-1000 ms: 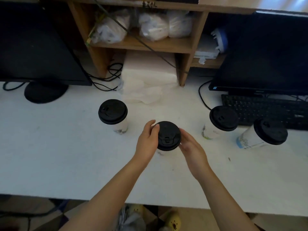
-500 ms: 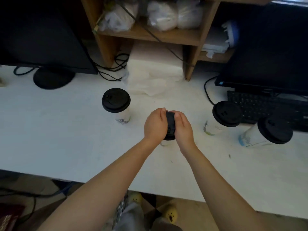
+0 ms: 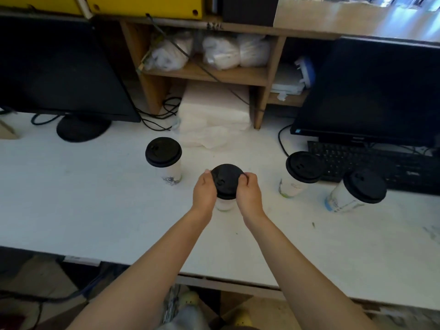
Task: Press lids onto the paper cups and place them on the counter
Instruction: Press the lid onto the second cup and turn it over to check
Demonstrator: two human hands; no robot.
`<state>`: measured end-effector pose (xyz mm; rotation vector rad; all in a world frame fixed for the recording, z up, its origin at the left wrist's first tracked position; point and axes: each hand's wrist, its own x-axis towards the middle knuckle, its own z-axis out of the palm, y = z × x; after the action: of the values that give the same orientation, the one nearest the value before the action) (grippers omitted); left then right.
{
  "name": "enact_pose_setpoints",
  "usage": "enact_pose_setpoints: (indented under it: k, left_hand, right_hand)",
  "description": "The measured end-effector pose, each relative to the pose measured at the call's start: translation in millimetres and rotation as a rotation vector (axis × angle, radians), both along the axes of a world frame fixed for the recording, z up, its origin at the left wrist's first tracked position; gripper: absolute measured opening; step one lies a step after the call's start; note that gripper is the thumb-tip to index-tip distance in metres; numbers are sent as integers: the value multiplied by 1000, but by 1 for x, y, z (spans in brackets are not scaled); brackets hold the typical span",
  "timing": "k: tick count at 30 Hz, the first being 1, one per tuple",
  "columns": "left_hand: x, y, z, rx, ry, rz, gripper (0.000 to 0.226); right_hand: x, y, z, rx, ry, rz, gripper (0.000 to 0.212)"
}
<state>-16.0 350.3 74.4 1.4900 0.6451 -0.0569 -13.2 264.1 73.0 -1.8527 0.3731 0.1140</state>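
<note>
White and wide, the counter (image 3: 95, 210) runs across the whole view, with a wooden shelf (image 3: 202, 75) full of plastic bags behind it. Far on the left side stands a dark screen (image 3: 59, 67) on a round foot.

Next comes the left cup (image 3: 170, 171). It stands up straight, and its black lid (image 3: 163, 151) sits flat on top, so it looks done.

Right in the middle is the cup being worked on, the middle cup (image 3: 223, 204). It stands on the counter close to the front edge, where both arms can reach it easily. The left hand (image 3: 204, 192) curls its fingers around the left side of the middle lid (image 3: 226, 181). The right hand (image 3: 248, 192) does the same on the other side, with its fingers bent over the rim. Holding from both sides likely helps push the lid down evenly, so it does not pop up on one side. I cannot tell if the lid has snapped on all the way around.

Farther right are two more cups with lids. The third cup (image 3: 291, 186) stands just in front of a keyboard (image 3: 381, 167). The last cup (image 3: 342, 198) is near it. Both seem to lean, but that may be the wide camera. They are well apart from the hands, so nothing gets bumped.
</note>
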Motion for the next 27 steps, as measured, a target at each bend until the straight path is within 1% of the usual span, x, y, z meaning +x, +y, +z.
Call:
enact_pose_setpoints:
  k: [2, 3, 6, 8, 10, 12, 15, 17, 23, 25, 27]
  left_hand:
    - [7, 13, -4, 19, 32, -37, 45]
    - [10, 19, -5, 51, 35, -73, 45]
    - [18, 31, -3, 121, 24, -152, 43]
    - [18, 34, -1, 165, -2, -142, 44]
    - [11, 29, 0, 264, -69, -113, 41]
    - [-1, 17, -4, 409, -139, -120, 35]
    - [-9, 9, -17, 540, -256, -94, 28]
    - [-7, 12, -21, 545, -269, -97, 27]
    - [-6, 13, -22, 540, -282, -132, 25]
    - [-5, 16, -19, 500, -242, -181, 28]
    - [-3, 22, -13, 413, -201, -274, 33]
  right_hand:
    - [-13, -4, 2, -20, 54, 79, 17]
    - [-20, -6, 3, -29, 93, 132, 18]
    - [-31, -12, 4, -48, 167, 230, 42]
    - [-21, -14, 4, -53, 121, 216, 48]
    - [-7, -10, 5, -38, 44, 221, 44]
    - [3, -1, 2, -46, -14, 270, 37]
    - [5, 6, -7, 13, -45, 273, 32]
    - [6, 7, -13, 45, -56, 256, 31]
    - [7, 9, -15, 48, -75, 246, 31]
    - [4, 7, -11, 71, -56, 241, 32]
    - [-3, 6, -8, 79, -27, 224, 33]
